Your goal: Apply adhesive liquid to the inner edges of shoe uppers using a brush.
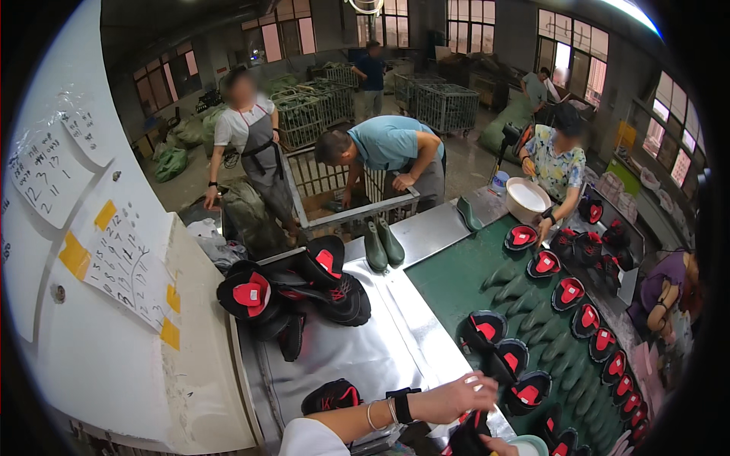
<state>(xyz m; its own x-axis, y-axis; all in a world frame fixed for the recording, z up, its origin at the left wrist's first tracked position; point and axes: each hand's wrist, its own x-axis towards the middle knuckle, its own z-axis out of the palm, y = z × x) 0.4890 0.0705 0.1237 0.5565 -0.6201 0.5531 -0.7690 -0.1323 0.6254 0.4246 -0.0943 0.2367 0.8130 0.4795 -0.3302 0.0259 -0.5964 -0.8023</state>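
Our left hand (458, 398) is partly open, its blurred fingers loosely spread, with nothing visible in them. Our right hand (499, 447), just below, is mostly cut off; we cannot tell whether it grips the black-and-red shoe (467, 439) between both hands. Beside the right hand is a pale green bowl (531, 441), its contents out of sight. Work seems midway: right of our hands, similar shoes (528, 391) line a green surface (449, 266) with dark green foot-shaped forms (566, 349); left, more shoes lie heaped (342, 302) on a metal surface (372, 323). We cannot tell which are finished. Farther ahead, right, a co-worker stands by a tub (525, 216) with something whitish inside; ahead, another bends into a barred cart (361, 213), its contents unclear.
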